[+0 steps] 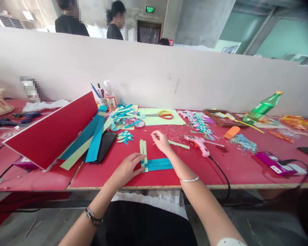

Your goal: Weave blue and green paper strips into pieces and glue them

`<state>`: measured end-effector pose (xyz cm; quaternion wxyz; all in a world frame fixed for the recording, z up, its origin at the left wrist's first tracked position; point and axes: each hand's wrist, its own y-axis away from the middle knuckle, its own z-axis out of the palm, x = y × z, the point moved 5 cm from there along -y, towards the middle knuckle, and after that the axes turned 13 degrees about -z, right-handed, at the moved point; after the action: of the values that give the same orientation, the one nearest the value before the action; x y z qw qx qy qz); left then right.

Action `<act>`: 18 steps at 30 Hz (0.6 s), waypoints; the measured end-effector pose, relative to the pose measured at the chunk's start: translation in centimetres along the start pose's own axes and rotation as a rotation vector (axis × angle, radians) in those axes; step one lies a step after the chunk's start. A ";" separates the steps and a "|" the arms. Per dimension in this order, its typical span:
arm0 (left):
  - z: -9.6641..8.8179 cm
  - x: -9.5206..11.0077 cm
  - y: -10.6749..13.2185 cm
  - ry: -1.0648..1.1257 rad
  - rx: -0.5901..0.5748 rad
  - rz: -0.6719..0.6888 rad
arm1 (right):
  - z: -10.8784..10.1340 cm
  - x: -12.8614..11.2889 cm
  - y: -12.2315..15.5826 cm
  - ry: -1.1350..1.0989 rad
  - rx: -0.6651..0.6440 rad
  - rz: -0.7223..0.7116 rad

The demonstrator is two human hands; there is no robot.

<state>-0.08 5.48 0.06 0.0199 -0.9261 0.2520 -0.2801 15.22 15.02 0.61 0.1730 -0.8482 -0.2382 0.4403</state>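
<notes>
On the red table (236, 171) lies a small weave of blue and pale green paper strips (154, 163). My left hand (127, 168) rests on its left end, fingers stretched flat and pressing the strips down. My right hand (160, 140) hovers just beyond the weave, fingers pinched on a thin pale green strip (178, 144) that runs off to the right on the table. Two upright green strips (143, 148) stick out of the weave between my hands.
A pink glue gun (199, 142) with its black cord lies right of my hand. Scissors (164, 114) sit on green paper behind. A tilted red board (50, 131), long blue strips (96, 136), a black phone (105, 145), a green bottle (263, 107) and paper scraps surround. Two people stand behind the partition.
</notes>
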 end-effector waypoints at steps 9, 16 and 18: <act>-0.5 0.0 0.3 -0.025 0.053 -0.061 | -1.3 -7.0 6.2 0.131 -0.335 -0.188; -0.4 0.4 0.2 -0.025 0.059 0.005 | -0.2 -7.0 8.8 0.216 -0.306 -0.211; -0.5 0.5 0.1 -0.021 0.062 0.013 | 0.1 -7.0 8.8 0.223 -0.305 -0.218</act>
<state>-0.07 5.19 0.67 0.0529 -0.9262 0.2489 -0.2780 13.89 3.90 0.80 0.1145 -0.8772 -0.3719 0.2811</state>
